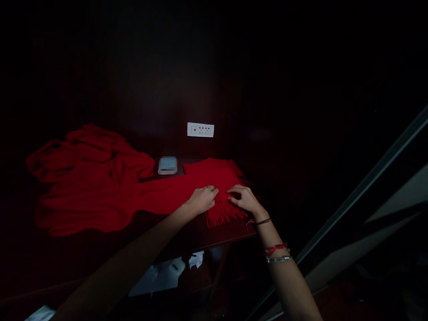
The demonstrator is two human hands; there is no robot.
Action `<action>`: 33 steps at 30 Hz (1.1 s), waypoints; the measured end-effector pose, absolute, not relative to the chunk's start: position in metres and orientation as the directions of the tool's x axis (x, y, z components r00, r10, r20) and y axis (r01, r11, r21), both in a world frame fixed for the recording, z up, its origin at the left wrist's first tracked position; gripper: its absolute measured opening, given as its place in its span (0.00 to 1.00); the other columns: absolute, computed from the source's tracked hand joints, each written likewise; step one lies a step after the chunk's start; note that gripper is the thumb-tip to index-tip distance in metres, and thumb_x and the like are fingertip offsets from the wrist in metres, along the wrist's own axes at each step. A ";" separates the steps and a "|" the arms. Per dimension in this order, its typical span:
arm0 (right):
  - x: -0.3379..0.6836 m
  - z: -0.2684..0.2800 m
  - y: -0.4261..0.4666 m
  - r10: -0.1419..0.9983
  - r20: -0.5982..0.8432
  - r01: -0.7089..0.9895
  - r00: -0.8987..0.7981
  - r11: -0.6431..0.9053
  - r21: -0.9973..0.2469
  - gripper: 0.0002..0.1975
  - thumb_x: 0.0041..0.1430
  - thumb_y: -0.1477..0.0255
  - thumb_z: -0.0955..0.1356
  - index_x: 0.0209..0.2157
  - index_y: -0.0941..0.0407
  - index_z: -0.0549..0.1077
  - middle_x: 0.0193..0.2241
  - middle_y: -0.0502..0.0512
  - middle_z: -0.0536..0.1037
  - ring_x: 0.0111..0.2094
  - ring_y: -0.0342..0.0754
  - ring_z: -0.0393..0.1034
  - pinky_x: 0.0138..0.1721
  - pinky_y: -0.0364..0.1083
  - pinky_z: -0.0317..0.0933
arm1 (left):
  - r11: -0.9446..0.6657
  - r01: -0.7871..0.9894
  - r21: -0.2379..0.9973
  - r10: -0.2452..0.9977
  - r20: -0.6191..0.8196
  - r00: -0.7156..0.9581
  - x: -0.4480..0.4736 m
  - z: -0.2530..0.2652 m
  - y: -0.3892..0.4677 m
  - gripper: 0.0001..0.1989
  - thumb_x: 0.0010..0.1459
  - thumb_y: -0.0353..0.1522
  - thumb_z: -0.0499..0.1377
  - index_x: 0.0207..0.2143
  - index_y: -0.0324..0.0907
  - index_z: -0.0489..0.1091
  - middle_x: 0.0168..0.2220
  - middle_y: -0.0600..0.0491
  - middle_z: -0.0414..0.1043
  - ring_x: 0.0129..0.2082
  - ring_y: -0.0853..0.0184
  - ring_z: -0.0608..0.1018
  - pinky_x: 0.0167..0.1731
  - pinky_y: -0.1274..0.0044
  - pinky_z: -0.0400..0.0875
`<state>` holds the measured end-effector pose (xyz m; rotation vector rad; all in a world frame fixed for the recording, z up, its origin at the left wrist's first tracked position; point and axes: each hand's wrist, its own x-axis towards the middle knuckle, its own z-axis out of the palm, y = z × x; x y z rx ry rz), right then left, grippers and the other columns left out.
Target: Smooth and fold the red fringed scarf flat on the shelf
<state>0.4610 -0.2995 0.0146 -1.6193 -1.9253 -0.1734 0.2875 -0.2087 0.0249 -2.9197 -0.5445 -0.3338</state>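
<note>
A red scarf [167,191] with a fringed end lies spread along the dark wooden surface, its left part loosely bunched. My left hand [203,199] rests on the flat part near the fringe, fingers curled and closed on the cloth. To its right, my right hand [244,198] is at the fringed end, thumb and fingers apart in a curve, with no cloth visible between them. The fringe [224,214] hangs toward the front edge between the two hands. A heap of red cloth [96,151] sits at the back left; whether it joins the scarf I cannot tell.
Against the dark back wall is a white socket panel [200,129]. A small pale blue item [167,165], blurred out, lies behind the scarf. Below the surface are a white bag-like item [160,276] and crumpled white paper [196,259]. A pale slanting edge [361,191] runs along the right.
</note>
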 end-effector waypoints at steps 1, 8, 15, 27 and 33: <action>0.460 0.014 -0.299 0.852 0.518 0.931 -0.079 0.249 -0.268 0.10 0.47 0.73 0.65 0.34 0.58 0.72 0.32 0.54 0.73 0.36 0.44 0.65 0.40 0.44 0.57 | -0.921 0.373 -0.113 0.337 0.252 0.907 0.287 0.024 -0.209 0.15 0.51 0.27 0.48 0.43 0.40 0.60 0.43 0.45 0.64 0.41 0.61 0.69 0.34 0.72 0.66; 0.456 0.014 -0.296 0.841 0.526 0.948 -0.126 0.259 -0.187 0.11 0.49 0.70 0.64 0.36 0.58 0.71 0.33 0.55 0.73 0.36 0.45 0.65 0.40 0.45 0.56 | -0.925 0.371 -0.078 0.330 0.317 0.889 0.281 0.023 -0.200 0.11 0.55 0.26 0.44 0.38 0.42 0.63 0.37 0.49 0.66 0.37 0.65 0.71 0.34 0.75 0.66; 0.451 0.016 -0.295 0.828 0.541 0.979 -0.144 0.200 -0.046 0.10 0.52 0.74 0.62 0.37 0.57 0.69 0.32 0.54 0.72 0.36 0.45 0.62 0.40 0.46 0.54 | -0.933 0.353 -0.066 0.307 0.364 0.879 0.279 0.027 -0.199 0.10 0.57 0.29 0.44 0.35 0.41 0.64 0.36 0.49 0.65 0.36 0.66 0.70 0.34 0.77 0.65; 0.455 0.017 -0.309 0.873 0.480 0.991 -0.089 0.028 0.133 0.11 0.53 0.77 0.60 0.37 0.56 0.69 0.30 0.55 0.70 0.34 0.46 0.60 0.38 0.44 0.54 | -0.945 0.297 -0.139 0.235 0.344 0.909 0.276 0.028 -0.202 0.10 0.54 0.26 0.45 0.35 0.41 0.63 0.37 0.49 0.63 0.37 0.65 0.68 0.35 0.76 0.65; 0.457 0.015 -0.314 0.845 0.534 0.990 0.018 -0.089 0.108 0.12 0.55 0.77 0.58 0.40 0.55 0.67 0.33 0.56 0.68 0.35 0.46 0.60 0.38 0.43 0.54 | -0.945 0.302 -0.122 0.252 0.313 0.916 0.274 0.030 -0.206 0.11 0.54 0.25 0.44 0.37 0.41 0.63 0.38 0.48 0.63 0.38 0.65 0.67 0.37 0.75 0.64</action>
